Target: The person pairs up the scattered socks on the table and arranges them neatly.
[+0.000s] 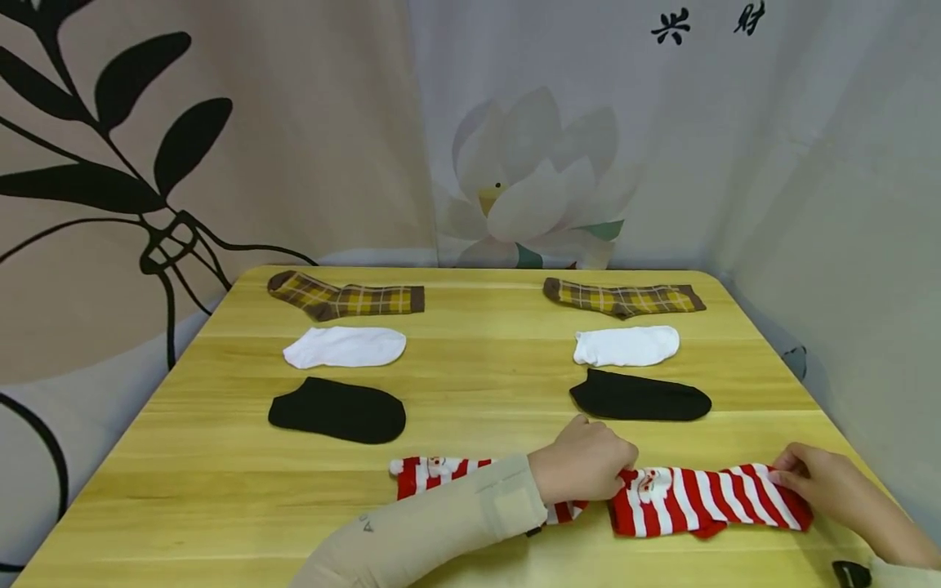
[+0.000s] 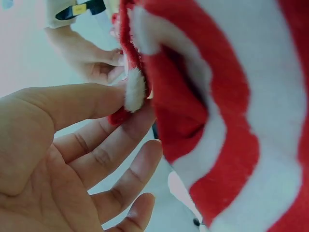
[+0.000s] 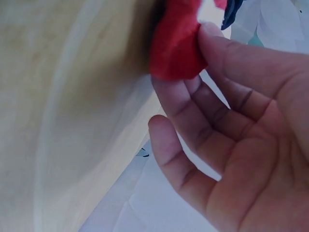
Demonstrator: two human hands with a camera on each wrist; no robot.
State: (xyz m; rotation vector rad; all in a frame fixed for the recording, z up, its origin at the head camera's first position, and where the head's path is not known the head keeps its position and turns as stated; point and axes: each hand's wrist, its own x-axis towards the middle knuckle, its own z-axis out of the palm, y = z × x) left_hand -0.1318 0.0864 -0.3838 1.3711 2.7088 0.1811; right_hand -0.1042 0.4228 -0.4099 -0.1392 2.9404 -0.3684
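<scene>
A red-and-white striped sock [image 1: 706,500] with a Santa face lies stretched sideways at the front right of the table. My left hand [image 1: 583,461] pinches its left end; in the left wrist view the thumb and fingers grip a red edge with a fuzzy white patch [image 2: 135,90]. At the opposite end, my right hand [image 1: 831,488] pinches the red tip [image 3: 176,48] between thumb and fingers, as the right wrist view shows. A second striped sock [image 1: 434,472] lies to the left, partly hidden beneath my left forearm.
Behind are two black socks [image 1: 338,411] [image 1: 641,396], two white socks [image 1: 345,347] [image 1: 627,346] and two brown-and-yellow plaid socks [image 1: 353,299] [image 1: 625,297], in left and right columns. They lie flat on the wooden table [image 1: 485,351]. A printed curtain [image 1: 353,147] hangs beyond the far edge.
</scene>
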